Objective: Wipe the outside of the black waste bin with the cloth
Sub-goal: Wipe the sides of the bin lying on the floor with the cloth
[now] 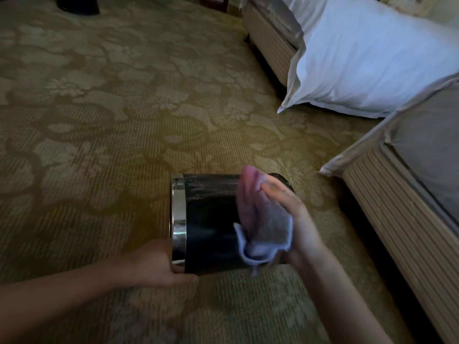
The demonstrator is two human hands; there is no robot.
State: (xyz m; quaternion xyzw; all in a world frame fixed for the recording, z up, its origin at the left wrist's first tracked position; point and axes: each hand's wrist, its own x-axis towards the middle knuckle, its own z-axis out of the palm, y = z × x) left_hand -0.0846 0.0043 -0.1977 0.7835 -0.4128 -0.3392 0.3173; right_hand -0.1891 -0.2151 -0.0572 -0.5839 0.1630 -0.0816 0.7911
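Note:
The black waste bin point(211, 219) lies on its side on the carpet, its silver rim point(178, 224) pointing left. My left hand point(161, 264) grips the rim at its lower edge, fingers curled under it. My right hand point(290, 214) presses a pink and grey cloth point(258, 219) flat against the bin's side near its base, fingers fairly straight over the cloth. A loose corner of the cloth hangs down at the bin's near side.
Patterned green-gold carpet point(111, 120) spreads to the left and behind the bin. A bed base point(397, 207) stands close on the right, a white pillow point(367, 58) lies on the floor beyond it, and another bed base point(268, 38) sits behind the pillow.

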